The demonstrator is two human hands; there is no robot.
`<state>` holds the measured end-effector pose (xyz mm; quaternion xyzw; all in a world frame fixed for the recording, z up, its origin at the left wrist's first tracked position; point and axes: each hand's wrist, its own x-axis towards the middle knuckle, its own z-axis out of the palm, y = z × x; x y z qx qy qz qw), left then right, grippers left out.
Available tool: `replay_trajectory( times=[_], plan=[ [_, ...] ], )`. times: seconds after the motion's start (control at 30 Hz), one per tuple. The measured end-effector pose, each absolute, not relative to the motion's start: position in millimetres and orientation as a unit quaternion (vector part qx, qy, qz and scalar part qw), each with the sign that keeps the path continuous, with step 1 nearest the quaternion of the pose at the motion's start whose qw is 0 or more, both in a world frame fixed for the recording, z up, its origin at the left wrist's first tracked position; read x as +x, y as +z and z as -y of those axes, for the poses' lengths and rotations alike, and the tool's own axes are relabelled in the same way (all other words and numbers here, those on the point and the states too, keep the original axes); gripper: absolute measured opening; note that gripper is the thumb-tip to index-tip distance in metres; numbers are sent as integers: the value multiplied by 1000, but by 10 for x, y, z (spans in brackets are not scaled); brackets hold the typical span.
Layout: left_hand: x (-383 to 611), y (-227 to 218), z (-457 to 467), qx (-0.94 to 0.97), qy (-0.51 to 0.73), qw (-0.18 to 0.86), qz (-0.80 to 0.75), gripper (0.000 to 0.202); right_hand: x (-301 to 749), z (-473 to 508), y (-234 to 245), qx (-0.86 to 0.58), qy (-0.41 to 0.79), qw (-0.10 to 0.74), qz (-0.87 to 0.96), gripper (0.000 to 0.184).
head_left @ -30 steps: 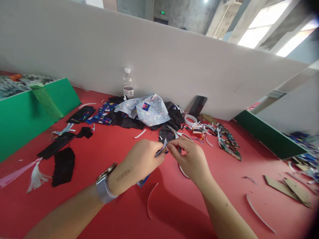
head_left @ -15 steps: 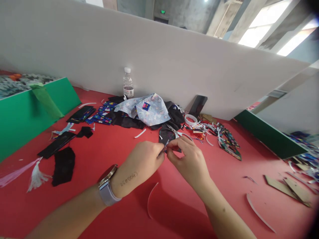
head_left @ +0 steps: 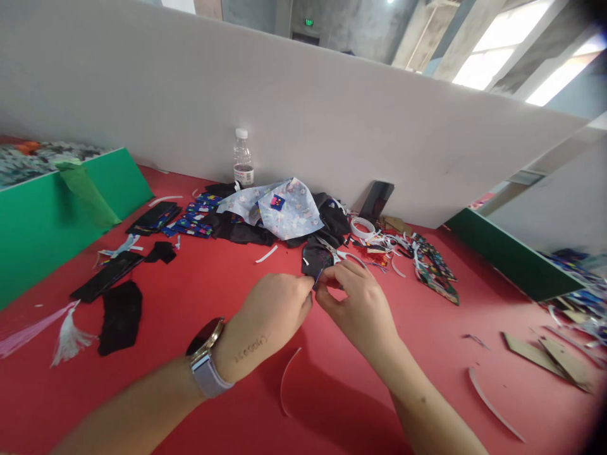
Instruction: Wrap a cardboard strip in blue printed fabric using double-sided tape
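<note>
At your far left, a green divider (head_left: 47, 221) fences off the red surface (head_left: 213, 297). Beside it lie a pink tassel (head_left: 71, 335) and a black cloth piece (head_left: 121, 316), well apart from your hands. Further back, a water bottle (head_left: 243, 158) stands against the white partition (head_left: 332, 126), and a pale blue printed cloth (head_left: 279, 212) is heaped just to its right.

Your left hand (head_left: 270, 316), with the watch (head_left: 206, 363) on its wrist, is curled with its fingers clenched on a small patterned scrap (head_left: 317, 277). Your right hand (head_left: 360, 309) meets it there, thumb and forefinger grasping the same scrap. It is held just above the surface in front of the dark cloth pile, and only a bluish sliver shows. With both hands pinching so close together, the hold looks meant to steady something tiny for fine fingertip work.

Right of your hands are a tape roll (head_left: 363, 226), a phone (head_left: 377, 199) leaning on the partition, a litter of colourful offcuts (head_left: 427, 265) and cardboard pieces (head_left: 550, 357).

Compared with a second ago, your hands have closed in and moved slightly away from you. The scrap, then sticking out pale and blue between them, is nearly swallowed by the pinch. The blue bit that peeked from under your left hand no longer shows, and the watch face has turned more into view.
</note>
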<state>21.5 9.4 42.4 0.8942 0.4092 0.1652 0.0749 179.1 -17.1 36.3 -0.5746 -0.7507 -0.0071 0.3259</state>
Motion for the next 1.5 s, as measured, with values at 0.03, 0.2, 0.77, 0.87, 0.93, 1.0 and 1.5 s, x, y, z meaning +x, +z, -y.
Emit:
replay_trajectory(
  times=[0.03,0.2,0.77,0.87,0.93,1.0,1.5],
  plan=[
    [218,428,-90,895,163,72,-408,20,1790,171,361,-575,-13,324,751,10],
    [239,470,-74,904,135,66,-400,19,1778,170,366,-577,-44,308,755,10],
    [199,496,-145,853,221,220,-418,26,1783,188,493,-552,94,404,724,14],
    [192,514,-140,845,223,245,-419,27,1786,186,516,-565,121,406,709,14],
    [186,528,-133,842,221,253,-421,27,1791,182,523,-570,135,407,701,13],
    [183,545,-128,840,219,255,-426,28,1797,177,528,-571,146,410,697,13],
    [189,560,-135,841,221,223,-442,29,1785,182,517,-589,85,387,704,10]
  ],
)
